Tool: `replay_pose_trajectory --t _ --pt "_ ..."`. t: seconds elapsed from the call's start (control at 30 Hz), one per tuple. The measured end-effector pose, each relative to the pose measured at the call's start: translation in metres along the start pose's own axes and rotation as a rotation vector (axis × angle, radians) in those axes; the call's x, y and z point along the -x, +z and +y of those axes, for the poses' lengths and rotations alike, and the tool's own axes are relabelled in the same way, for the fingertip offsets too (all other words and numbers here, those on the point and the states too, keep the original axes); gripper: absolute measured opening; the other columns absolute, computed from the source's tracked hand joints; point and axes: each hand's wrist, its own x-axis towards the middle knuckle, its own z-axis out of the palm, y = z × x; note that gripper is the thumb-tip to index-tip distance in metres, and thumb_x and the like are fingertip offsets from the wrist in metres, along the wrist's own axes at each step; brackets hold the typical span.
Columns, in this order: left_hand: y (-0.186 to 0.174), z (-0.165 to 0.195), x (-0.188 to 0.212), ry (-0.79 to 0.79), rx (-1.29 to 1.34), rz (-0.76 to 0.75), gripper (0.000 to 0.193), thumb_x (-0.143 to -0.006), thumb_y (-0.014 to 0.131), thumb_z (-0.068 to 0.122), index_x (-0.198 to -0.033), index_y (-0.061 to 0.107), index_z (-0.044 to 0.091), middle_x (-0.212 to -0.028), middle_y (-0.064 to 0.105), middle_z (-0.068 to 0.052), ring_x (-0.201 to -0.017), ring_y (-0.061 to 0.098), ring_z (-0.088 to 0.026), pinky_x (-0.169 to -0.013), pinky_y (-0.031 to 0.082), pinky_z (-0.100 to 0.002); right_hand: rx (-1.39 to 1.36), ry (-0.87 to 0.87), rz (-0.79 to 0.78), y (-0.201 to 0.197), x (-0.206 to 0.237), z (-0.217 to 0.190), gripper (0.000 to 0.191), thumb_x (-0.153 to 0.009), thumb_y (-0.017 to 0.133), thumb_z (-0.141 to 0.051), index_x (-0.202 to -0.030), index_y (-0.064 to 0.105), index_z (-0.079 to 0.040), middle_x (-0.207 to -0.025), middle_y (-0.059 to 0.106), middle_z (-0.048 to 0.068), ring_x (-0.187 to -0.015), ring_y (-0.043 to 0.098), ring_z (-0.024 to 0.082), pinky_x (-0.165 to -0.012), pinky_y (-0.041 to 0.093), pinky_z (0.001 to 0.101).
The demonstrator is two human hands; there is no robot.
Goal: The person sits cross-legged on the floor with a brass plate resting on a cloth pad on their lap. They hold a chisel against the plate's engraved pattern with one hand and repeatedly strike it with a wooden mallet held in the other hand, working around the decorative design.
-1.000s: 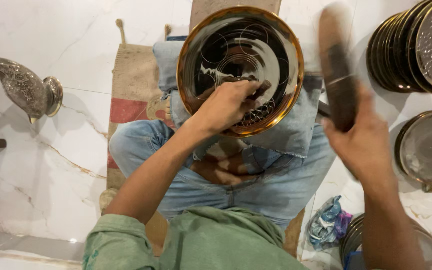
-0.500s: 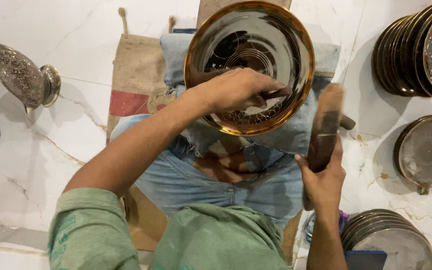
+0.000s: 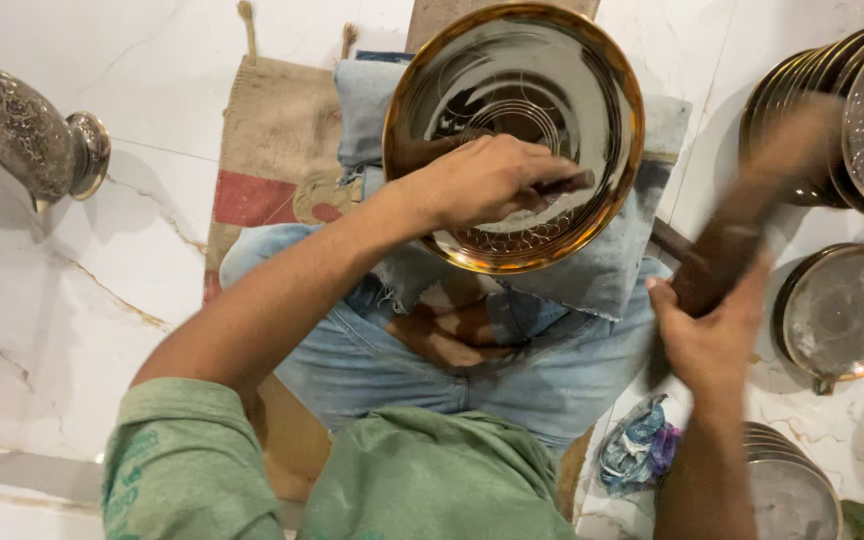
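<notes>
The work in hand is engraving by chisel and mallet on a round brass plate (image 3: 512, 130) with a polished, mirror-like face and a gold-coloured rim. The plate rests tilted on a folded blue denim pad (image 3: 602, 270) across the person's lap, in the far centre of the view.

Left hand (image 3: 487, 180): clenched around a thin dark chisel (image 3: 564, 183), tip set against the plate face, just above a band of fine punched pattern along the near rim.

Right hand (image 3: 712, 335): grasping the handle of a dark wooden mallet (image 3: 752, 210), raised to the right of the plate and blurred by motion.

Judgement: the stroke phase is under way. The next blow calls for the mallet head to meet the chisel end squarely while the left hand holds the tip fixed on the line.

Surroundings: stacked brass plates (image 3: 832, 110) at far right, a single framed round dish (image 3: 842, 310) nearer, an ornate silver-coloured spout (image 3: 27, 135) at far left, a crumpled multicoloured cloth (image 3: 637, 450) on the white marble floor (image 3: 72, 320).
</notes>
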Motion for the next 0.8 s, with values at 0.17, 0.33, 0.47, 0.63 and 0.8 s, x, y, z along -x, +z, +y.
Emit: replay_pose_trajectory --t 0.17,0.33,0.47,0.63,0.8 --pt "0.011 0.008 0.023 -0.105 0.020 0.290 0.043 -0.095 0.073 0.011 -0.135 0.058 0.007 -0.111 0.070 -0.015 -0.099 0.070 -0.035 -0.083 0.056 -0.045 0.347 -0.172 -0.103 -0.047 -0.056 -0.046 0.086 -0.080 0.082 -0.016 -0.156 0.042 -0.015 -0.107 0.069 0.025 -0.086 0.070 0.044 -0.072 0.056 0.0506" --pt "0.038 0.027 0.042 -0.270 0.039 0.656 0.040 -0.096 0.073 0.007 -0.133 0.058 0.006 -0.110 0.068 -0.017 -0.102 0.070 -0.036 -0.084 0.056 -0.044 0.482 -0.459 -0.103 -0.079 -0.093 -0.114 0.075 -0.087 0.077 -0.016 -0.155 0.046 -0.018 -0.095 0.067 0.018 -0.075 0.069 0.039 -0.061 0.053 0.0499" --pt "0.061 0.033 0.043 -0.390 0.088 0.859 0.035 -0.097 0.070 0.003 -0.130 0.056 0.002 -0.105 0.068 -0.018 -0.096 0.072 -0.034 -0.082 0.057 -0.040 0.840 -0.551 -0.290 -0.096 -0.101 -0.159 0.080 -0.089 0.071 -0.018 -0.162 0.042 -0.035 -0.095 0.067 0.010 -0.078 0.072 0.030 -0.060 0.057 0.0439" --pt "0.086 0.049 0.042 -0.637 0.107 1.051 0.030 -0.099 0.071 0.002 -0.122 0.052 -0.001 -0.100 0.069 -0.018 -0.091 0.070 -0.035 -0.081 0.055 -0.043 1.004 -0.761 -0.256 -0.092 -0.092 -0.177 0.081 -0.089 0.064 -0.017 -0.163 0.041 -0.039 -0.095 0.065 0.009 -0.077 0.071 0.027 -0.068 0.058 0.0387" --pt "0.088 0.060 0.044 -0.593 0.050 1.111 0.035 -0.095 0.068 -0.002 -0.124 0.050 -0.004 -0.113 0.067 -0.021 -0.101 0.068 -0.043 -0.087 0.052 -0.047 0.954 -0.819 -0.230 -0.084 -0.078 -0.174 0.082 -0.091 0.066 -0.015 -0.167 0.044 -0.036 -0.089 0.062 0.005 -0.072 0.067 0.021 -0.062 0.054 0.0339"
